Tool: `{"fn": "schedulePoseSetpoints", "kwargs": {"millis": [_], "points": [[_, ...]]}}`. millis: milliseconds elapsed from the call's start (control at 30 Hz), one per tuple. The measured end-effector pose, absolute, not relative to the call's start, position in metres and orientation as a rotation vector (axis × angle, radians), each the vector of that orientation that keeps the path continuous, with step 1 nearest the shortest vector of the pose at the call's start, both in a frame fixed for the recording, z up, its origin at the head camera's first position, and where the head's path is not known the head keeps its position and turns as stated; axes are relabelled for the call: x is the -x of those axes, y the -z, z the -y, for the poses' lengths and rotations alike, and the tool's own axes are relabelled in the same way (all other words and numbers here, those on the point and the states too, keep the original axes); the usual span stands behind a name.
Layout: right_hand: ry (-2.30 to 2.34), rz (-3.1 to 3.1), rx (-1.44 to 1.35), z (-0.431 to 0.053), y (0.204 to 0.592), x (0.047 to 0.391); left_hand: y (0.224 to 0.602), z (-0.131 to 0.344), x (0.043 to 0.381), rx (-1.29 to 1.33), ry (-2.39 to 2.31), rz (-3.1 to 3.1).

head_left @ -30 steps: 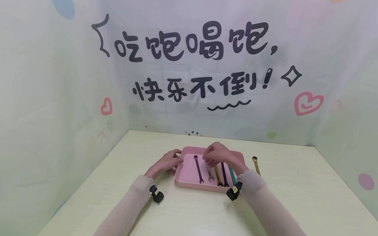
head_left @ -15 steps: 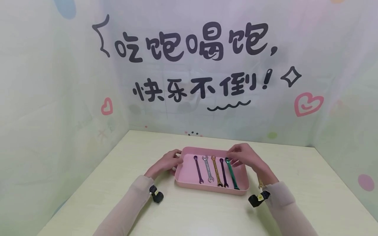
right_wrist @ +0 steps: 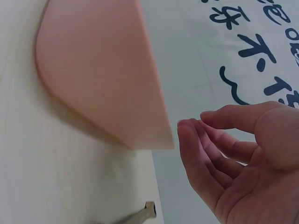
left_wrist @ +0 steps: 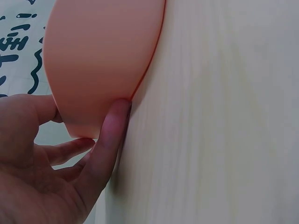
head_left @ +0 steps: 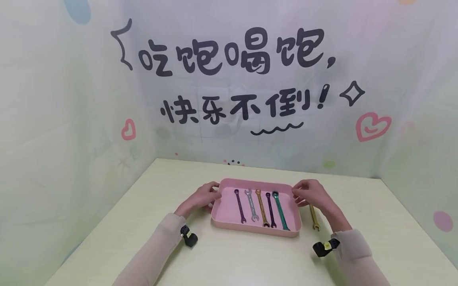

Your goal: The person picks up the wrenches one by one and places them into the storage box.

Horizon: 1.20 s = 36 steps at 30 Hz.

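A pink tray [head_left: 250,229] stands on the table with several wrenches laid side by side in it. From left to right they are a purple wrench [head_left: 240,206], a silver wrench [head_left: 252,206], a gold wrench [head_left: 262,208], a dark purple wrench [head_left: 271,210] and a green wrench [head_left: 281,212]. My left hand [head_left: 203,196] grips the tray's left end, thumb low on its outer wall in the left wrist view. At the far right corner is my right hand [head_left: 315,195]; in the right wrist view its loosely bent fingers [right_wrist: 191,144] hold nothing, just off the wall.
Another gold wrench [head_left: 314,217] lies on the table to the right of the tray, partly hidden behind the right hand. The pale table [head_left: 232,262] is enclosed by a printed cloth backdrop [head_left: 222,147] at the back and sides.
My right hand has moved right, from over the silver wrench, past the green one, to the tray's right side. The silver wrench now lies uncovered. My left hand stays at the tray's left end.
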State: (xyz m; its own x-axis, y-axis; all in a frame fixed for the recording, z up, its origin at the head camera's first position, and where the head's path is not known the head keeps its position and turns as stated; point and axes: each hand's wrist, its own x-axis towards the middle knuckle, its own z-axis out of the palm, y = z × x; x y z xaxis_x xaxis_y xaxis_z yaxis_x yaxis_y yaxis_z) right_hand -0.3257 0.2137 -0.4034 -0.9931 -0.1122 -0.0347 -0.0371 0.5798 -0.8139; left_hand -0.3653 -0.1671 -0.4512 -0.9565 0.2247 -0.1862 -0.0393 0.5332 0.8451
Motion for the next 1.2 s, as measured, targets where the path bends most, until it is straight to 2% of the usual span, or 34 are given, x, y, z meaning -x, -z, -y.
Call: {"fn": "schedulePoseSetpoints", "kwargs": {"millis": [667, 1200], "points": [[0.885, -2.892, -0.096, -0.255, 0.418, 0.326, 0.451, 0.170, 0.365, -0.197, -1.411, -2.501], [0.935, -2.838, -0.172, -0.257, 0.428, 0.327, 0.452, 0.168, 0.366, -0.200, -1.398, -2.505]]}}
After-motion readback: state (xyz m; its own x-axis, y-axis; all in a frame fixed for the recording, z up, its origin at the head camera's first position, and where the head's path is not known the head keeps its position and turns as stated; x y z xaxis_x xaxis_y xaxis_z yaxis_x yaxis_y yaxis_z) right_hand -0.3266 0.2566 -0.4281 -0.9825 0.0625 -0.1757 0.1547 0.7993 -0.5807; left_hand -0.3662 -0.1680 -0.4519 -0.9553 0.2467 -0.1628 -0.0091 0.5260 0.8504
